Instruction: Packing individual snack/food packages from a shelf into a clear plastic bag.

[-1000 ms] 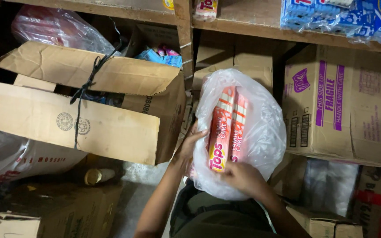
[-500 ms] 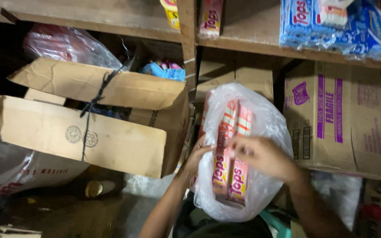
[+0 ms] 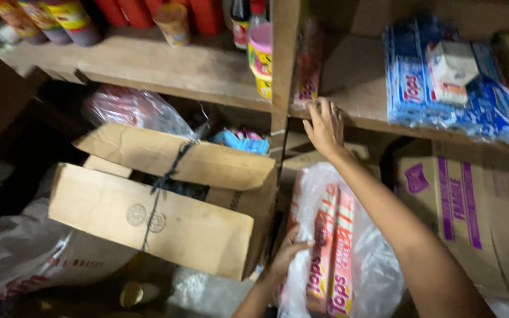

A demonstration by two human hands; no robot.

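My left hand (image 3: 291, 250) grips the side of a clear plastic bag (image 3: 372, 265) that holds long red, orange and white packs (image 3: 331, 253) standing upright. My right hand (image 3: 324, 126) reaches up to the wooden shelf (image 3: 349, 112) and rests its fingers on the shelf edge, right beside a red pack (image 3: 309, 65) that stands against the shelf post. Whether the fingers pinch that pack's lower end is unclear.
An open cardboard box (image 3: 160, 212) tied with black string sits left of the bag. A printed carton (image 3: 472, 212) stands at right. Blue packs (image 3: 443, 76) lie on the shelf at right, jars and bottles (image 3: 78, 17) at upper left. A white bag (image 3: 36, 253) lies low left.
My right hand left the bag and rose to the shelf edge. The view tilted upward, bringing the shelf into sight. My left hand stays on the bag.
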